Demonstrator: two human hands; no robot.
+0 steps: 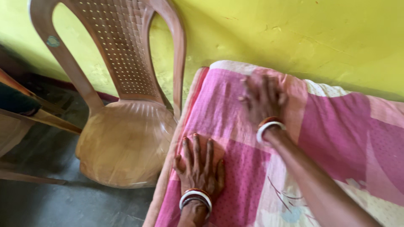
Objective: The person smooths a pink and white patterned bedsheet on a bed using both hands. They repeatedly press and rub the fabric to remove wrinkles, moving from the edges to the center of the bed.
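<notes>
Yellow wall point(294, 33) runs behind everything, scuffed in places; against it stands a brown plastic chair point(126, 126) on the grey floor point(63, 201), and just beside the chair lies the bed with its pink patterned sheet point(336, 138). Both my hands are on that sheet; my left hand point(200, 166) lies flat near the bed's edge point(168, 168), fingers spread, grip released and grasping nothing; my right hand point(263, 98) reaches further up toward the wall, blurred, palm down on the cloth, and as far as I can tell its grip is open too. White and red bangles point(195, 197) sit at both wrists. To smooth the sheet well, I judge the left palm should press and anchor the cloth near the edge while the right sweeps outward toward the corner, so wrinkles run off rather than bunch; flat fingers serve better than pinching; the border should lie straight along the mattress edge, not sagging toward the chair.
</notes>
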